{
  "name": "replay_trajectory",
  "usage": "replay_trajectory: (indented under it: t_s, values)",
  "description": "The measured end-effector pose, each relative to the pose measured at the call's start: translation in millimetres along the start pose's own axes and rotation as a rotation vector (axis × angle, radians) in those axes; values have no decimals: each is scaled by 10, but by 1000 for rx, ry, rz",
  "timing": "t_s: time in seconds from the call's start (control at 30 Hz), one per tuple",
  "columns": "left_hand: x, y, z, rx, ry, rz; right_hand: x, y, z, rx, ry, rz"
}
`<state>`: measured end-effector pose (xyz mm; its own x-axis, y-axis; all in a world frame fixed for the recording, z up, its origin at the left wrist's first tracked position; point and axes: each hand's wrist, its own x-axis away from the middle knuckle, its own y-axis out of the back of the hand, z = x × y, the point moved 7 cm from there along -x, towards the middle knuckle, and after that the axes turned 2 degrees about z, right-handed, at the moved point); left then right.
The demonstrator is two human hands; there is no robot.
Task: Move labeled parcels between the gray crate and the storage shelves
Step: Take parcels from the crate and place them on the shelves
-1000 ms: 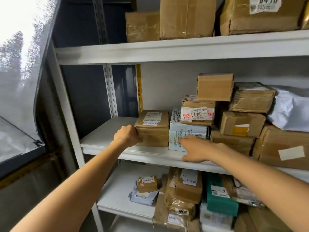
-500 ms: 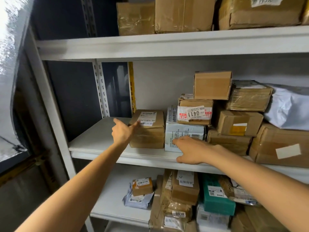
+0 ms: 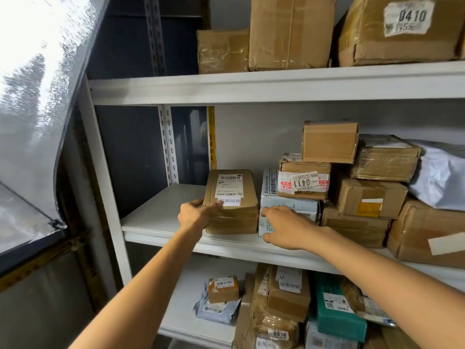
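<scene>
Brown parcel in left hand

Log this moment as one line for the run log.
left hand: grips brown parcel at its left edge | right hand: rests on front of white parcel | parcels: side by side on middle shelf

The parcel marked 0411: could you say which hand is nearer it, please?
Right. The right hand touches the white parcel under the 0411 parcel; the left hand grips the brown box farther left.
</scene>
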<state>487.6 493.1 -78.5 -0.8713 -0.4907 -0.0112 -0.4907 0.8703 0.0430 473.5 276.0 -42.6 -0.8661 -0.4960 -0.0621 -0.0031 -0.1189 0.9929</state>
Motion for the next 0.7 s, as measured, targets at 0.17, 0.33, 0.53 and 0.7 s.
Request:
replay_trajectory:
  t_s: [0.17, 0.33, 0.53, 0.7]
  values:
    - [115, 20, 58, 155, -8, 51, -43, 118, 27, -234, -50, -249]
    - [184, 40, 130, 200, -114, 102, -107, 112, 75, -402, -55, -333]
    - [176, 89, 191, 189, -111, 111, -167, -115, 101, -470, -121, -336]
    - [231, 99, 175, 119, -149, 141, -150, -83, 51, -657, -241, -462]
